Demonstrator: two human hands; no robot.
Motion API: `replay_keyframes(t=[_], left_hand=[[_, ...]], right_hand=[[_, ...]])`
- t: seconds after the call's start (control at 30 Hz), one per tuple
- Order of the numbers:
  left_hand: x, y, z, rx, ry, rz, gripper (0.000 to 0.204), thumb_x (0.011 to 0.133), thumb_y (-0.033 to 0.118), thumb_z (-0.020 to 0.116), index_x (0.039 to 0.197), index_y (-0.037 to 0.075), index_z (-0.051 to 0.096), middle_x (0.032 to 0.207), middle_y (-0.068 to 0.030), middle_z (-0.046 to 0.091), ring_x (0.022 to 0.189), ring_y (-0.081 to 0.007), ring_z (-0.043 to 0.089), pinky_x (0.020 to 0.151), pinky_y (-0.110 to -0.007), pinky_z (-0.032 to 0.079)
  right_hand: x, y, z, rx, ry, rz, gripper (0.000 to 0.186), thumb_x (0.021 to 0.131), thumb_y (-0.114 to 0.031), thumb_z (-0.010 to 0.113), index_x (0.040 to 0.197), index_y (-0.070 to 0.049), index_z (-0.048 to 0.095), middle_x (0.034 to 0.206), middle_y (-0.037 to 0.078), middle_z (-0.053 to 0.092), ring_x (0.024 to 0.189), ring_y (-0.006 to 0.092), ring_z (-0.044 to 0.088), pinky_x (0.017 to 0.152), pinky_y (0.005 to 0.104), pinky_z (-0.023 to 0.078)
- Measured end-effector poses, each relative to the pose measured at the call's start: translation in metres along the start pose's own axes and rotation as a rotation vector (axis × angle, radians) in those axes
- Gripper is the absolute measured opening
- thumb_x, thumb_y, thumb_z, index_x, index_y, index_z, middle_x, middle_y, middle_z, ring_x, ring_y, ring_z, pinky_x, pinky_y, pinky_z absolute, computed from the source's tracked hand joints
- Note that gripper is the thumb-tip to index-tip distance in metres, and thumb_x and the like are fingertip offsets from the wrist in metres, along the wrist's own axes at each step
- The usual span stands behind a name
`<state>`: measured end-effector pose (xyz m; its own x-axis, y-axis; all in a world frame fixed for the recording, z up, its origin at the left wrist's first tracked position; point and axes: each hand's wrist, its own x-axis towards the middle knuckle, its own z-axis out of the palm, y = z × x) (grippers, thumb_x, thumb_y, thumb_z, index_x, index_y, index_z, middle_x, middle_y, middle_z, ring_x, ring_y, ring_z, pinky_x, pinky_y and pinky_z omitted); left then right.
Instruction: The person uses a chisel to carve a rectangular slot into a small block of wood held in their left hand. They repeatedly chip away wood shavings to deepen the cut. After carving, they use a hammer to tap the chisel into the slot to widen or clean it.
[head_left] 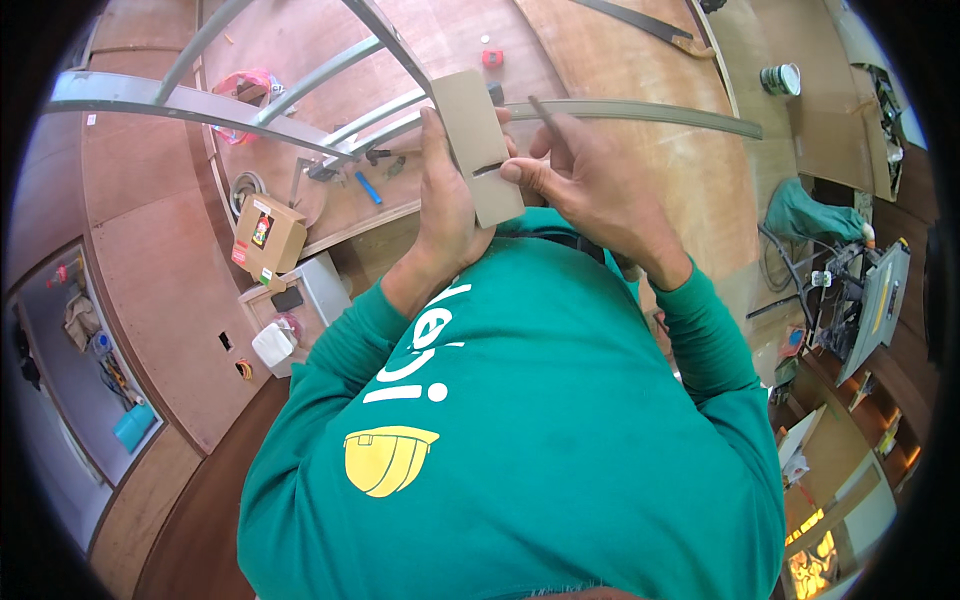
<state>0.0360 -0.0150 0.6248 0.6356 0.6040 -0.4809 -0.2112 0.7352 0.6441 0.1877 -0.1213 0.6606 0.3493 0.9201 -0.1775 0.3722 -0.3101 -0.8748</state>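
My left hand (pixel 446 195) grips a flat beige board piece (pixel 468 120) upright in front of my chest. Its thumb lies along the left edge, and fingertips show at the right edge. A short dark slot or mark crosses the board's lower part. My right hand (pixel 600 180), partly blurred, is closed, with a slim brown stick (pixel 545 118) like a pencil between its fingers. Its thumb tip is at the board's right edge, beside the dark mark. Behind the hands, a long grey-beige strip (pixel 650 116) runs off to the right.
A metal ladder frame (pixel 200 106) fills the upper left. On the wooden surface lie a red tape measure (pixel 492 58), a blue-handled tool (pixel 368 188) and a handsaw (pixel 650 22). A cardboard box (pixel 270 240) stands left; a table saw (pixel 875 310) and a tin (pixel 780 80) are right.
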Motion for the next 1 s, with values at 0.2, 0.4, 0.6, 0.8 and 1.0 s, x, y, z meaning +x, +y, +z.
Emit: replay_keyframes(t=[0.2,0.4,0.6,0.8,1.0], left_hand=[[0.000,0.000,-0.014,-0.035,-0.071,-0.101,0.077,0.116,0.068,0.030,0.131,0.002,0.066,0.092,-0.0061,0.067,0.080,-0.0156,0.067,0.070,-0.033,0.058],[0.004,-0.003,-0.013,-0.070,0.005,-0.151,0.073,0.116,0.067,0.033,0.131,0.004,0.067,0.091,-0.0070,0.068,0.076,-0.0162,0.067,0.066,-0.032,0.058],[0.007,-0.007,-0.025,-0.081,-0.036,-0.184,0.071,0.117,0.064,0.034,0.132,0.002,0.066,0.096,-0.0079,0.069,0.079,-0.0186,0.069,0.069,-0.035,0.061],[0.005,-0.012,-0.029,-0.188,-0.008,-0.195,0.072,0.117,0.062,0.034,0.136,-0.001,0.063,0.098,-0.0088,0.071,0.083,-0.0201,0.072,0.073,-0.038,0.063],[0.003,-0.016,-0.031,-0.231,-0.030,-0.214,0.067,0.119,0.058,0.031,0.140,0.001,0.060,0.109,-0.0119,0.072,0.088,-0.0249,0.073,0.075,-0.043,0.063]], right_hand=[[-0.001,0.015,-0.013,-0.211,-0.056,-0.044,0.033,0.115,-0.032,0.055,0.110,0.000,0.059,0.086,0.026,0.070,0.083,0.0504,0.067,0.072,0.0588,0.049],[-0.004,-0.006,-0.027,-0.448,-0.333,-0.096,0.033,0.117,-0.033,0.049,0.116,-0.004,0.064,0.091,0.024,0.067,0.089,0.0497,0.063,0.078,0.0568,0.049],[0.002,-0.004,-0.022,-0.478,-0.208,-0.286,0.016,0.109,-0.020,0.063,0.114,-0.008,0.071,0.098,0.017,0.068,0.094,0.0429,0.066,0.078,0.0524,0.053],[0.011,-0.001,-0.012,-0.443,-0.181,-0.386,0.014,0.092,-0.006,0.072,0.106,-0.007,0.070,0.093,0.014,0.066,0.093,0.0386,0.067,0.077,0.0511,0.053],[0.014,0.006,-0.004,-0.376,-0.218,-0.372,0.008,0.092,-0.007,0.070,0.100,-0.007,0.068,0.089,0.015,0.067,0.090,0.0395,0.067,0.075,0.0520,0.052]])
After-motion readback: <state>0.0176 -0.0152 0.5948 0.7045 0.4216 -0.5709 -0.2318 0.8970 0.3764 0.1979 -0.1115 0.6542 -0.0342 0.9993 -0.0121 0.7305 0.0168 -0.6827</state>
